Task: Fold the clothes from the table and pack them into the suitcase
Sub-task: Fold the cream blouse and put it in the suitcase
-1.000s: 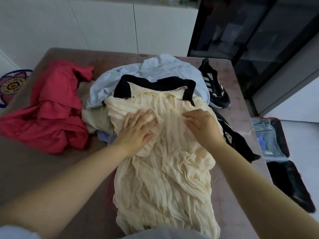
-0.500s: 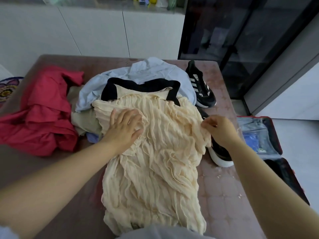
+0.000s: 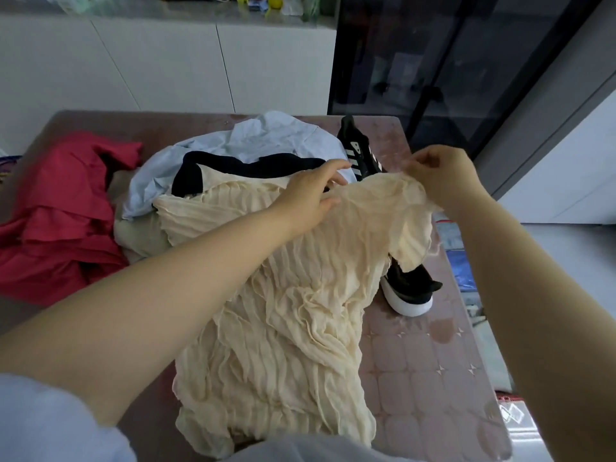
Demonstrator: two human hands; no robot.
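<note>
A crinkled cream garment (image 3: 286, 311) with a black collar band (image 3: 233, 168) lies along the middle of the brown table (image 3: 426, 368). My right hand (image 3: 443, 175) pinches its upper right corner and holds that part lifted off the pile. My left hand (image 3: 310, 195) grips the cream fabric near the collar, fingers reaching toward the lifted edge. Beneath it sit a light blue shirt (image 3: 253, 141), a beige piece (image 3: 136, 235) and, at the left, a crumpled red garment (image 3: 56, 215). The open suitcase (image 3: 460, 258) shows only as a sliver past the table's right edge.
Two black sneakers rest on the table's right side, one at the back (image 3: 356, 151), one (image 3: 410, 291) partly under the lifted cloth. White cabinets (image 3: 166, 68) stand behind the table; a dark glass door (image 3: 450, 61) is at the back right.
My right hand has risen, lifting the garment's right corner off the pile. My left hand left its flat spot on the chest and moved up right to the collar. The view tilted up.
</note>
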